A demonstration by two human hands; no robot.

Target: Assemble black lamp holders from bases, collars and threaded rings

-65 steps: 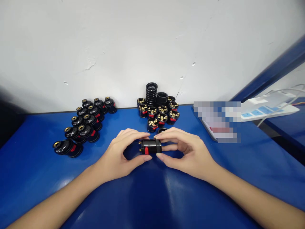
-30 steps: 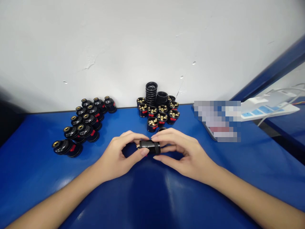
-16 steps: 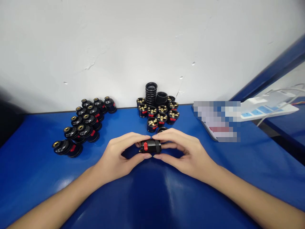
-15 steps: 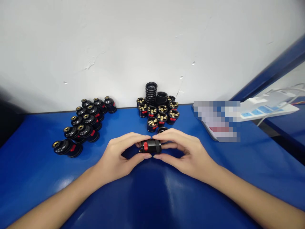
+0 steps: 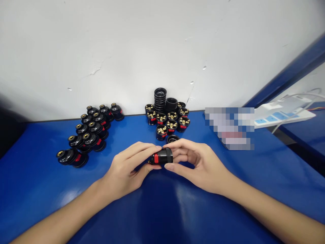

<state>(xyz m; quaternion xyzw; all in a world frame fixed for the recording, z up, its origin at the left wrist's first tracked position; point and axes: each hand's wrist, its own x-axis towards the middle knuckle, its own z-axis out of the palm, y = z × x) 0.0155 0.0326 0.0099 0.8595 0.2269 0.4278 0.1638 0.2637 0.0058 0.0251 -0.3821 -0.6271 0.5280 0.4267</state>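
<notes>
A black lamp socket (image 5: pixel 162 157) with a red switch lies sideways above the table between my two hands. My left hand (image 5: pixel 128 166) grips its left end, thumb below and fingers over the top; brass terminals peek out there. At the ribbed right end, my right hand (image 5: pixel 200 166) pinches it between the thumb and fingers. Just behind my right fingertips rests a black ring (image 5: pixel 173 139). Farther back stand several socket cores (image 5: pixel 161 131) with brass terminals facing up and red switches on their sides.
On the left, several capped lamp sockets (image 5: pixel 93 141) stand in rows on the blue table (image 5: pixel 157 210). A stack of black threaded rings (image 5: pixel 160 100) rises by the white wall. To the right are a pixelated flat object (image 5: pixel 231 130) and a white power strip (image 5: pixel 284 117) with cables.
The lamp socket has turned slightly, and my fingers have shifted on it. The right thumb sits a little farther right. Standing parts on the table have not moved.
</notes>
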